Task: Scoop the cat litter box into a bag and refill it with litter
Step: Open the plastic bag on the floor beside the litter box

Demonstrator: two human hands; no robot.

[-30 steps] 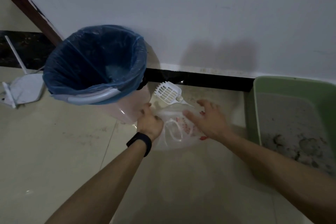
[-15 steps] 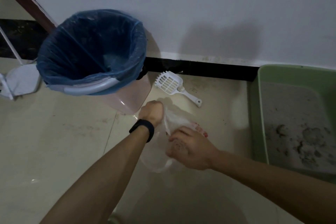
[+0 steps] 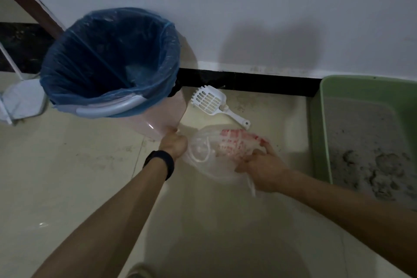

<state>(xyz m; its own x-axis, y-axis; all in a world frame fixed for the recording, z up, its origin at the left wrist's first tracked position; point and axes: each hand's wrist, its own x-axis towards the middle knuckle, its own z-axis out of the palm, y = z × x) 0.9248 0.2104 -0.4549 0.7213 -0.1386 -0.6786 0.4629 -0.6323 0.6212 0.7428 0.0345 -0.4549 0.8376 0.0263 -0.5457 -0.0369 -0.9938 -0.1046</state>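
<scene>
— Two hands on the bag, zero scoops taken: that is our reading of progress. Agreed?

— Agreed. We log the left hand [image 3: 173, 145] gripping the left edge of the thin clear bag [image 3: 216, 149]. We see only the back of the fist, so we judge the fingers curled round the plastic. The right hand [image 3: 261, 169] holds the right edge, fingers [image 3: 268, 148] pinching the film, and a handle loop trails below the wrist.

— Where is the bag?

— Held low over the floor [image 3: 67, 165], between the lined bin [image 3: 158, 119] on the left and the green litter box [image 3: 316, 131] on the right. Its mouth looks partly pulled apart. We cannot tell how wide it is.

— And the scoop?

— The white scoop [image 3: 209, 100] lies flat on the floor just beyond the bag, near the wall, and neither hand is on it. We cannot tell whether its handle end touches the plastic.

— What is the state of the box?

— The grey litter [image 3: 361, 137] is in place, with dark clumps [image 3: 383, 165] along the near side. Nothing shows inside the bag apart from its red print.

— So what is our judgement?

— We put this at the preparation stage, with the bag being opened. Picking up the scoop, lifting the clumps into the bag and refilling are all left to do. No fresh litter supply is in view.
</scene>
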